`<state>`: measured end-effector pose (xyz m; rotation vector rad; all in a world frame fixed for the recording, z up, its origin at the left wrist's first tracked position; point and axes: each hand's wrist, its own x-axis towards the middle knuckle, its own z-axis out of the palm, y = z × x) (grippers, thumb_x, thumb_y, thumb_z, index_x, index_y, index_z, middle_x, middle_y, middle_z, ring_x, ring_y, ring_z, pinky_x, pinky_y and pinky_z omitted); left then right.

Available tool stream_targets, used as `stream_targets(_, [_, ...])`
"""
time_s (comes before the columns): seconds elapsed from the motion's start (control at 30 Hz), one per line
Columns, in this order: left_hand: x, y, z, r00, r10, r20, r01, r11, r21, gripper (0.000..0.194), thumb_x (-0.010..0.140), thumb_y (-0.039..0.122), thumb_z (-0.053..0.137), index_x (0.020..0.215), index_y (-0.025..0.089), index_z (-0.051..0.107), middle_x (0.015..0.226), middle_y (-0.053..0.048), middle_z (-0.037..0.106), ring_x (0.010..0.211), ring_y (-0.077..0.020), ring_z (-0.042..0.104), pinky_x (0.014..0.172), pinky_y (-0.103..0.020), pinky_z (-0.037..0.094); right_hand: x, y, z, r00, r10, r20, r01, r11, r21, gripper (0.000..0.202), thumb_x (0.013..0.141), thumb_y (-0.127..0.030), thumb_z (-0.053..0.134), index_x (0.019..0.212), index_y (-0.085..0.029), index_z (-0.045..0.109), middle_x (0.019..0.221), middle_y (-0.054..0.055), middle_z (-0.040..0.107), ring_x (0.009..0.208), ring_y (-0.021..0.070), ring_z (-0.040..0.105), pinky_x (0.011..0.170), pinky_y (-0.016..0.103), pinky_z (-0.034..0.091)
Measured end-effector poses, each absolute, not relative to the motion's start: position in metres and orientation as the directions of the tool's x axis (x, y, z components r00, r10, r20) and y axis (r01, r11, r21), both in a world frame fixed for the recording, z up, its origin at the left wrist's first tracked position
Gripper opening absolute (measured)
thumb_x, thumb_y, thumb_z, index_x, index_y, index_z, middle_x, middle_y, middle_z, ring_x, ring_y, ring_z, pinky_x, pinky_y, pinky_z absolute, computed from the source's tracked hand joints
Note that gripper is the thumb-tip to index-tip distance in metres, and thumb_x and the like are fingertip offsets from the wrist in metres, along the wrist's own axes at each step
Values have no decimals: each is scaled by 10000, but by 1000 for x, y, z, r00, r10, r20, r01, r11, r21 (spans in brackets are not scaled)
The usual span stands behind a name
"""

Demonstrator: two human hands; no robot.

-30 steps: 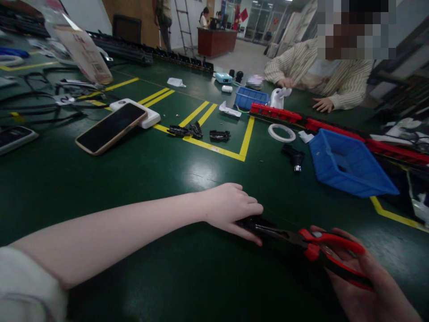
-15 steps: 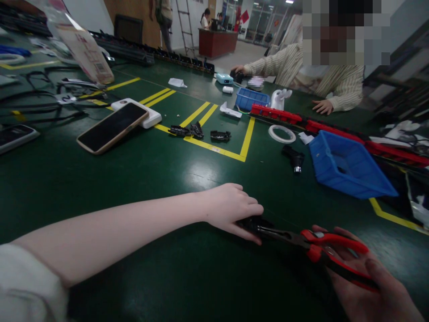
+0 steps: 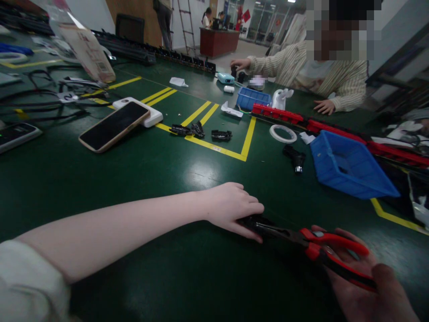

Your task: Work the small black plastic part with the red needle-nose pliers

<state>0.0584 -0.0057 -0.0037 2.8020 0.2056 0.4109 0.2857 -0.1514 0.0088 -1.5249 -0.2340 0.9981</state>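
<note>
My left hand (image 3: 234,205) is closed around a small black part (image 3: 252,221) low over the green table; the fingers cover most of it. My right hand (image 3: 372,277) grips red and black long-nose pliers (image 3: 342,257) by the handles. The jaws point left and reach the black part at my left fingertips; dark colours hide exactly how they meet it. Beyond my hands, a black piece with a silver end (image 3: 295,158) lies near a blue bin (image 3: 351,165). Several black pieces (image 3: 197,129) rest by the yellow tape marks.
A phone (image 3: 114,126) leans on a white device (image 3: 156,117) at the left, near cables and a plastic bottle (image 3: 83,49). A tape roll (image 3: 283,133), a smaller blue tray (image 3: 253,99) and a red strip (image 3: 335,134) lie farther back. A person sits across the table (image 3: 140,174).
The pliers' handles look slightly closer together. My left hand stays in place on the black part. Across the table, the other person's hand has shifted slightly at a dark object.
</note>
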Motion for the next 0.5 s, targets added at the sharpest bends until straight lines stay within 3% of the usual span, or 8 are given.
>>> stream_targets(0.17, [58,-6,-3,950,181,253,95,-944,316,395,835,547,611,827,157,548,765,-5,638,635,-144,583,609,-279,381,285,-153,9,584,680,-444,-391,-243,-888,524,458,-486,816,913,-263,682,1011,52,731,907,241,695,703,260,583])
stream_targets(0.33, [58,-5,-2,954,182,237,99,-941,322,392,834,544,614,832,157,551,750,2,629,631,-139,584,606,-275,379,290,-155,3,598,673,-436,-388,-234,-892,495,532,-480,787,951,-240,682,1057,75,720,912,244,695,695,264,586])
stream_targets(0.5, [59,-5,-2,957,182,226,102,-941,323,409,832,557,608,835,152,557,754,1,627,628,-138,581,606,-274,381,302,-158,-1,547,746,-381,-341,-217,-915,439,609,-504,746,963,-254,679,1090,72,713,968,267,681,744,323,594])
